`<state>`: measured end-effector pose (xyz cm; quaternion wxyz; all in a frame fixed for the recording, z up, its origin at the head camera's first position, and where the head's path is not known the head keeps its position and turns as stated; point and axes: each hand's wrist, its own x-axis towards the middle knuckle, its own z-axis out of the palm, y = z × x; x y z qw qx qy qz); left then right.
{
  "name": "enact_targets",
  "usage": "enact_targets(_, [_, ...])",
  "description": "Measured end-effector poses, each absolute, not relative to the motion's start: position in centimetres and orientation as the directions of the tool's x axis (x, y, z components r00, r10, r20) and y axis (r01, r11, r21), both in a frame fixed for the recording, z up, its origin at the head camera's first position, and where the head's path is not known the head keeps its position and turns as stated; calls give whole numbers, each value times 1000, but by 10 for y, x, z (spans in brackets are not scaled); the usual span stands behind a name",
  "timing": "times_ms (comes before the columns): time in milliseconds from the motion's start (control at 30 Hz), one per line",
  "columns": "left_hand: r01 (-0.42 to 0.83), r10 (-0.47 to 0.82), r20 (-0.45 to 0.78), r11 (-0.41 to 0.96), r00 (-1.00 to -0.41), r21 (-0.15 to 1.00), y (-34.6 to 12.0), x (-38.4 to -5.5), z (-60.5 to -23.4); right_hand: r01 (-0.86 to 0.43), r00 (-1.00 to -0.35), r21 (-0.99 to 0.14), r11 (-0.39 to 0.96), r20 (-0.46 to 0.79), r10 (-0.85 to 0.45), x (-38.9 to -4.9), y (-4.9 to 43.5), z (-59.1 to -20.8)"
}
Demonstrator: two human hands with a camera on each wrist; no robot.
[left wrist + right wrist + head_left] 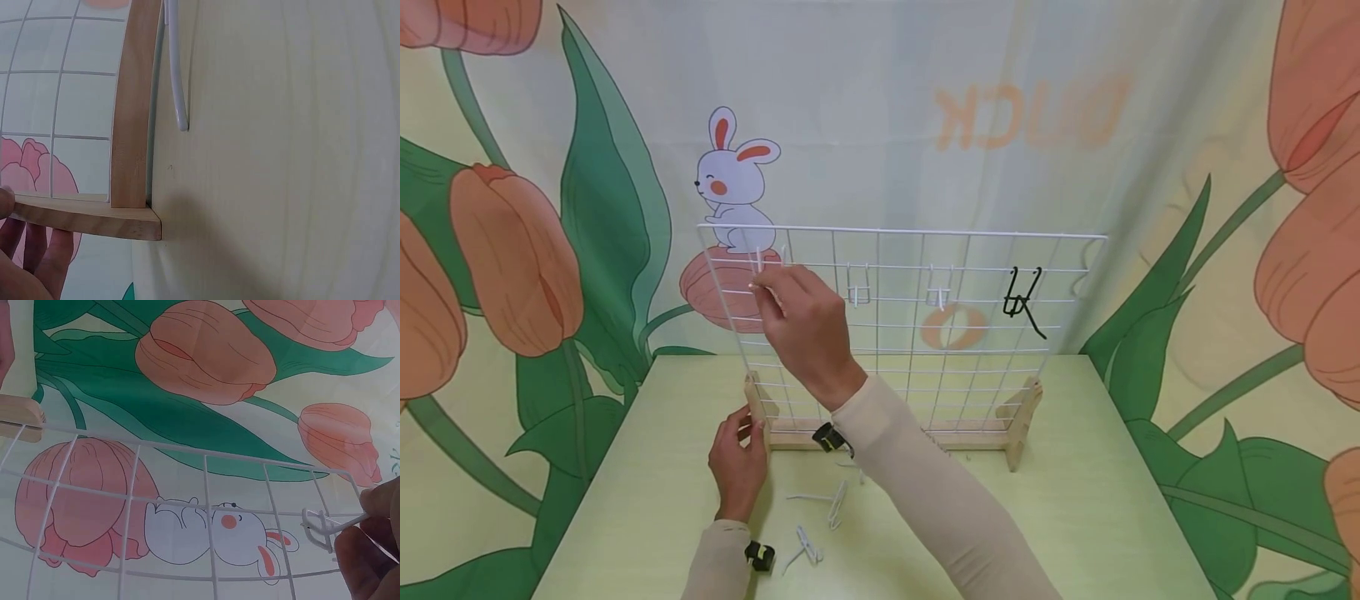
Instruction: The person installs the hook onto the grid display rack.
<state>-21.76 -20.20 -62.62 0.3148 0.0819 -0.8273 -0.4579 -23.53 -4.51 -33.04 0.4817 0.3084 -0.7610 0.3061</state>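
Note:
My right hand (808, 329) is at the upper left of a white wire grid panel (901, 229). Thumb and fingers pinch the arm of a white wire hook (317, 530), whose bracket end lies against the grid wires in the right wrist view. Whether it is hooked over a wire, I cannot tell. Low on the left, my left hand (737, 467) grips the wooden side support (94, 219) of the grid's stand, thumb on one face and fingers on the other. Two white hooks (859, 294) and a black hook (1019, 302) hang along the grid's upper rows.
Loose white hooks (833, 503) lie on the pale table (1090, 517) in front of the stand, another (805, 547) nearer to me. A second wooden support (1022, 421) holds the grid's right side. Behind stands a curtain (865, 108) printed with tulips and a rabbit.

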Motion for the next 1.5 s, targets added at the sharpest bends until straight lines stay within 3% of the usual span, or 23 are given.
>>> enact_targets(400, [152,-431,446,563,-784,812,-202,-218,-627,-775,-333,-128,618,915,-228,-234,-47,-348])
enact_targets(933, [150,-432,445,564,-784,812,-202,-217,-626,-808,-380,-218,548,903,-201,-219,-34,-372])
enact_targets(1500, [153,-432,446,562,-784,813,-202,-217,-627,-770,-462,-272,577,862,-210,-200,1,-418])
